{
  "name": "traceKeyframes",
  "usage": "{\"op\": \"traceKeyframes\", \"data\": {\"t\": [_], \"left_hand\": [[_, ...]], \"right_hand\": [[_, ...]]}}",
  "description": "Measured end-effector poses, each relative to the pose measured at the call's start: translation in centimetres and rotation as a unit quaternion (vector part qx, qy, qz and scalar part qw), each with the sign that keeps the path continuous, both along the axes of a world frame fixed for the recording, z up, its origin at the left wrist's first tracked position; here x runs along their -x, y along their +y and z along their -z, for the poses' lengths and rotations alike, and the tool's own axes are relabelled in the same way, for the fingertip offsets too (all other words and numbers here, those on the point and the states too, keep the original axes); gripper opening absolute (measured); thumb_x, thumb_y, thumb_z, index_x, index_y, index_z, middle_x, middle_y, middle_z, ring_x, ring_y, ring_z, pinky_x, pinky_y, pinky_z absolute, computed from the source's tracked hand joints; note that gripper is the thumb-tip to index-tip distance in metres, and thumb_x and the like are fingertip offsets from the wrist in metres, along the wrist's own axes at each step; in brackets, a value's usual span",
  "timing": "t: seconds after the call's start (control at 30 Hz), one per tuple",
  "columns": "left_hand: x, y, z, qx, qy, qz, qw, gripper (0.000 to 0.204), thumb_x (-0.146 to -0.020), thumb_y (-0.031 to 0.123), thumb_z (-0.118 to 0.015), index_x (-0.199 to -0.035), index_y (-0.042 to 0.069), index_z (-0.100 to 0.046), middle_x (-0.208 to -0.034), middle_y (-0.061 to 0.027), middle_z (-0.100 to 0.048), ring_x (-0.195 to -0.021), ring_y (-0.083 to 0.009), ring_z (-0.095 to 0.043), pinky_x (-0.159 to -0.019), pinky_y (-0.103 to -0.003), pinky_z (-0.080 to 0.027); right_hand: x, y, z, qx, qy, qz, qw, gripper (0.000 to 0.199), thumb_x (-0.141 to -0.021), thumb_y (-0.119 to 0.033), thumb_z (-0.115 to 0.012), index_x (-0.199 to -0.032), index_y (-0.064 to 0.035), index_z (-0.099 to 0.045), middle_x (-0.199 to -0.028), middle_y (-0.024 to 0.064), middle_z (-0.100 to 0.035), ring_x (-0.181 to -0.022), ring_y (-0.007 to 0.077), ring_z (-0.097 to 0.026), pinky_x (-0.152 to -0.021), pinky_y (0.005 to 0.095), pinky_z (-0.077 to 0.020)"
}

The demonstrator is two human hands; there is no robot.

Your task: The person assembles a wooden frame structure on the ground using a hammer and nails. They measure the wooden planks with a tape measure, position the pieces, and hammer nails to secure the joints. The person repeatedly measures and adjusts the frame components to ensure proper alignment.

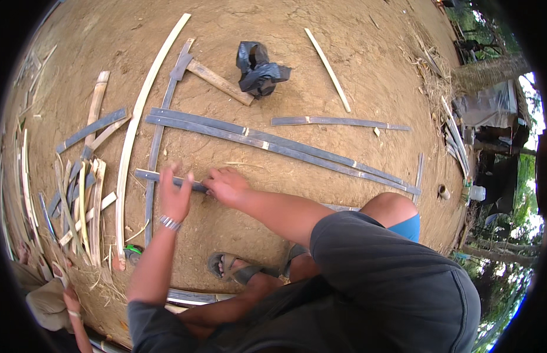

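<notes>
My right hand [226,187] is closed on a dark bamboo slat [147,175], low over the ground in front of my feet. The slat's left end lies across a long upright bamboo strip [155,147]; my right forearm hides part of its other side. Beside it, my left hand [175,197] is raised over the slat with fingers apart and slightly blurred, holding nothing I can see. Just beyond lie two long dark bamboo slats [255,140], nearly side by side. Farther off, a hammer-like tool with a wooden handle [217,81] rests with its metal head on the upright strip.
A crumpled black plastic bag [258,70] lies ahead. A pale bamboo strip [135,129] and a pile of split bamboo pieces [88,200] are at left, near a green tape measure [132,253]. Another person's hand [71,299] shows at lower left. My sandalled foot [229,267] is close by.
</notes>
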State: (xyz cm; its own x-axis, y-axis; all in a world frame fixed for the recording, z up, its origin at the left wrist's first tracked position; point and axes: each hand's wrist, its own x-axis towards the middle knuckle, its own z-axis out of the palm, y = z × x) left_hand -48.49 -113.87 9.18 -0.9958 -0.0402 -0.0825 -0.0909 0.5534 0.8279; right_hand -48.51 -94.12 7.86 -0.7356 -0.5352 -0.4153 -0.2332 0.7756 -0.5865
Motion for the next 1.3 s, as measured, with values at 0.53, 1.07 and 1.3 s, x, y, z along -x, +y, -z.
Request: {"op": "traceKeyframes", "data": {"t": [0.53, 1.07, 1.3], "left_hand": [[-14.4, -21.7, -23.2, 0.231, -0.075, 0.552, 0.798, 0.047, -0.085, 0.034, -0.080, -0.118, 0.004, -0.066, -0.110, -0.0114, -0.072, -0.105, -0.0320, -0.067, -0.100, -0.047, -0.048], [-17.5, -29.6, -9.7, 0.334, 0.100, 0.420, 0.838, 0.033, -0.091, 0.025, -0.076, -0.113, 0.002, -0.069, -0.107, -0.0165, -0.070, -0.106, -0.0307, -0.066, -0.098, -0.044, -0.050], [-2.7, -9.6, -5.2, 0.173, -0.040, -0.125, 0.976, 0.033, -0.091, 0.029, -0.076, -0.105, -0.001, -0.070, -0.101, -0.0201, -0.071, -0.100, -0.0354, -0.067, -0.092, -0.045, -0.051]], "right_hand": [[0.3, 0.1, -2.3, 0.037, -0.057, 0.072, 0.995, 0.029, -0.094, -0.018, -0.056, -0.118, -0.0119, -0.071, -0.125, 0.0187, -0.060, -0.126, 0.0386, -0.055, -0.111, 0.0539, -0.0383], [-1.8, 1.0, 1.3, 0.076, -0.064, 0.191, 0.976, 0.035, -0.098, -0.027, -0.052, -0.119, -0.0050, -0.069, -0.133, 0.0216, -0.059, -0.124, 0.0390, -0.056, -0.108, 0.0497, -0.0415], [-0.9, -0.1, 1.2, 0.070, 0.015, 0.070, 0.995, 0.025, -0.092, -0.020, -0.063, -0.114, -0.0156, -0.073, -0.117, 0.0168, -0.066, -0.116, 0.0348, -0.062, -0.102, 0.0495, -0.0457]]}}
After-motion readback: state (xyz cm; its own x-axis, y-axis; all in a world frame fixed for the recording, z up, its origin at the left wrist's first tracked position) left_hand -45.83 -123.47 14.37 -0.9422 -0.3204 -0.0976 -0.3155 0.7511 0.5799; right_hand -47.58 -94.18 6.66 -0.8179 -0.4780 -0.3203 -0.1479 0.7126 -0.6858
